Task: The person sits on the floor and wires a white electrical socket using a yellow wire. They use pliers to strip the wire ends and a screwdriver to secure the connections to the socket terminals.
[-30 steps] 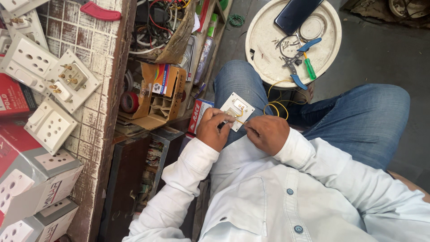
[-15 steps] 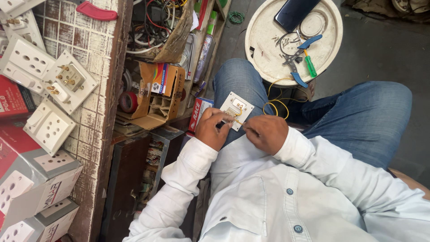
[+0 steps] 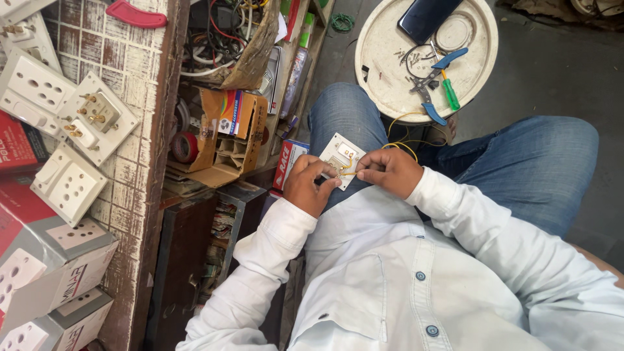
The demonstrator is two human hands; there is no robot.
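Seated person in white button shirt and blue jeans, viewed from above, knees spread. Tiled worktop (image 3: 130,97) along the left edge carries several white square socket plates (image 3: 68,185), some face up, some back up with brass terminals, plus red-and-grey cardboard boxes (image 3: 45,253) stacked lower left and a red plastic handle (image 3: 133,13) at top. Round white upturned bucket lid (image 3: 383,71) ahead of the knees serves as a tray: on it a dark phone (image 3: 426,16), blue-handled pliers (image 3: 432,81), a green-handled screwdriver (image 3: 450,94), a clear tape ring (image 3: 455,32) and scattered small screws. Open brown cardboard box (image 3: 224,140) on the shelf below the worktop holds small packets; a red tape roll (image 3: 185,147) lies just beside it; above, a tangle of cables (image 3: 214,39). Small white square switch plate (image 3: 339,159) rests on the left thigh, back side up, tilted so one corner points away toward the lid, diagonal axis running from the body outward. Left hand (image 3: 309,185) curled, its fingers pinching the plate's near-left edge. Right hand (image 3: 388,170) bent at the wrist, fingers closed narrow on a thin yellow wire (image 3: 400,144) at the plate's right edge; the wire loops back toward the lid.
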